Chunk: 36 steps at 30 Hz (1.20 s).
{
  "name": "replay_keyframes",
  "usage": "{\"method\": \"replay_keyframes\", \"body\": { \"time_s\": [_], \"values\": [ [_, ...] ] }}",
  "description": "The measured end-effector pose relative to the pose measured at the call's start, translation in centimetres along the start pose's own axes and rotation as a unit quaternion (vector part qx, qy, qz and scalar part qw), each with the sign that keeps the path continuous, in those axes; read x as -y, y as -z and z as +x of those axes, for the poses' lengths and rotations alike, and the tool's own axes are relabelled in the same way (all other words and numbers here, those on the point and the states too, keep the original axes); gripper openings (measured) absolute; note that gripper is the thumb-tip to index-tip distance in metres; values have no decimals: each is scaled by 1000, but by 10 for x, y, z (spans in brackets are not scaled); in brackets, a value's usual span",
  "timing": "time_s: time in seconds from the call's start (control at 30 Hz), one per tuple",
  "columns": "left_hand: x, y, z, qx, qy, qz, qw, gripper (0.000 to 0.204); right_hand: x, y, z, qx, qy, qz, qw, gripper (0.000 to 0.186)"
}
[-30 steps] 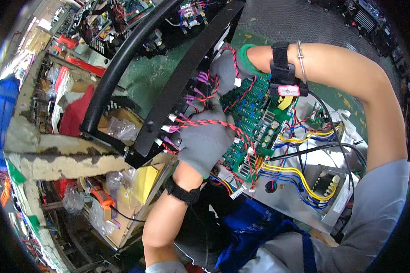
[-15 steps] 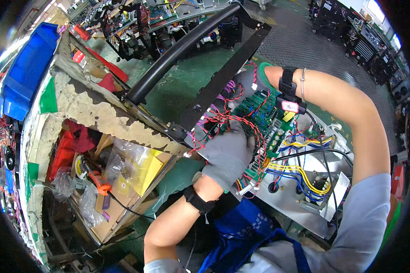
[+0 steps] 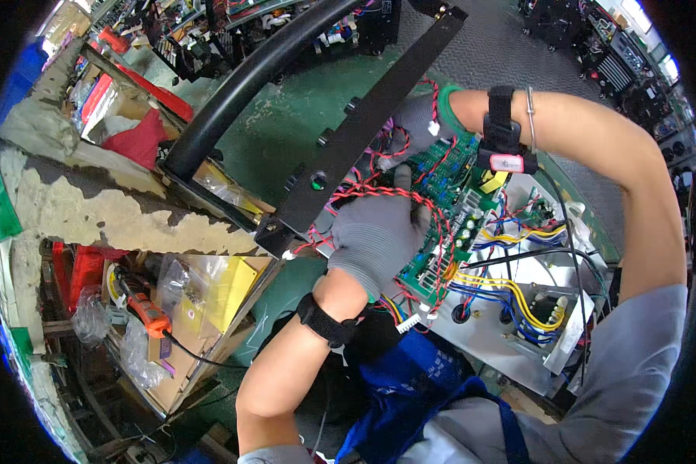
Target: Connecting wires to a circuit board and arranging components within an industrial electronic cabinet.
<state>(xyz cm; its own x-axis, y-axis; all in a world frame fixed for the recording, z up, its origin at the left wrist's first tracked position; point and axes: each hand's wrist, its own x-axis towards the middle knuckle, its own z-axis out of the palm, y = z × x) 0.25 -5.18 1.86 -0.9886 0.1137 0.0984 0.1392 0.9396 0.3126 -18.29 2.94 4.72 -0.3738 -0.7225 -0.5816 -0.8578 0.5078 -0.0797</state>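
Observation:
A green circuit board (image 3: 452, 172) with white connectors and many parts lies over an open silver metal housing. My left hand (image 3: 375, 236), in a grey knit glove, is bent over the board's left edge, its fingers closed among twisted red-and-black wires (image 3: 379, 188). My right hand (image 3: 415, 127), gloved too, reaches round from the far side to the board's far left corner, fingers curled together near purple wires. The black metal bar (image 3: 367, 116) hides part of it. What either hand pinches is too small or covered. A loose white connector (image 3: 435, 127) hangs beside the right hand.
A thick black tube handle (image 3: 247, 93) rises beside the bar. Yellow and blue cables (image 3: 518, 290) run across the silver housing (image 3: 472, 332). Left, a worn bench (image 3: 116, 197) stands above a shelf with an orange power tool (image 3: 147, 309), plastic bags and yellow sheets.
My view has shifted, so the bench and black frame sit farther left and larger. Both hands stay at the board's left edge; the left index finger now stretches more over the board.

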Motion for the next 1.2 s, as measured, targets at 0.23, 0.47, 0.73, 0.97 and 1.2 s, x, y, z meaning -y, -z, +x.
{"method": "replay_keyframes", "body": {
  "time_s": [0.23,0.47,0.73,0.97,1.2],
  "values": [
    [-14,1,-11,-44,16,12,999,74,-9,10,-7,18,-12,61,998,72],
    [-17,-1,4,-30,38,74,996,76,-14,3,11,-9,247,138,959,51],
    [-11,-11,17,-82,-3,141,987,66,-26,-3,31,-19,236,37,971,52],
    [-13,-4,-10,-103,11,1,995,57,-15,-1,-9,-42,83,-60,994,70],
    [11,18,-37,-124,140,62,980,31,-2,-12,-65,-250,1,-100,963,32]
  ]
}}
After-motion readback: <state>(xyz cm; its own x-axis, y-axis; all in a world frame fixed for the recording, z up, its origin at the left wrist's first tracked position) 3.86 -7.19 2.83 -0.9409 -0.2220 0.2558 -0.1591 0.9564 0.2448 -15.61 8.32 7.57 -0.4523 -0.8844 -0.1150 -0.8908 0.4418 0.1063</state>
